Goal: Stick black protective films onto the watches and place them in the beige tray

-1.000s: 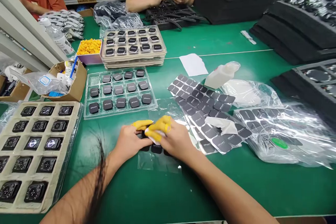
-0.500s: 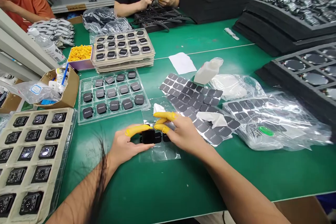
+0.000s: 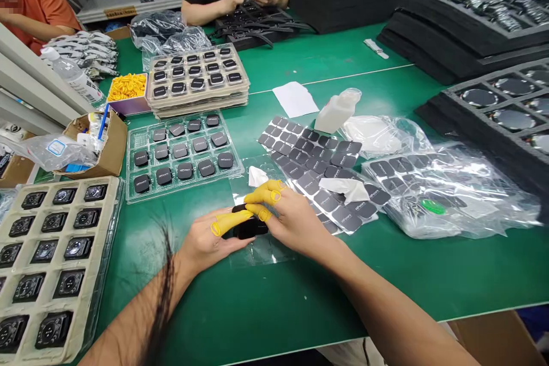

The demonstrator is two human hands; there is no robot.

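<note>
My left hand (image 3: 206, 238), with a yellow cot on a finger, grips a black square smartwatch case (image 3: 246, 231) by its left side, screen side towards me. My right hand (image 3: 297, 222), also with yellow finger cots, is closed over the watch's upper edge. Its fingertips press there against my left finger, and whatever else they pinch is hidden. Under both hands lies a clear plastic sheet (image 3: 266, 254). A crumpled white wipe (image 3: 257, 176) rests just beyond my fingers. Sheets of dark square stickers (image 3: 315, 163) spread out to the right, with another white wipe (image 3: 345, 187) on them.
Left stand a tray of watch cases (image 3: 96, 251), a clear tray with black squares (image 3: 128, 168), and stacked trays (image 3: 197, 104). A white bottle (image 3: 338, 111) and bagged sticker sheets (image 3: 429, 206) lie right. Black foam trays (image 3: 506, 143) border the right; two people sit opposite.
My right hand has moved left and its fingers have come down onto the watch's upper edge, meeting my left finger. The whole view has shifted slightly.
</note>
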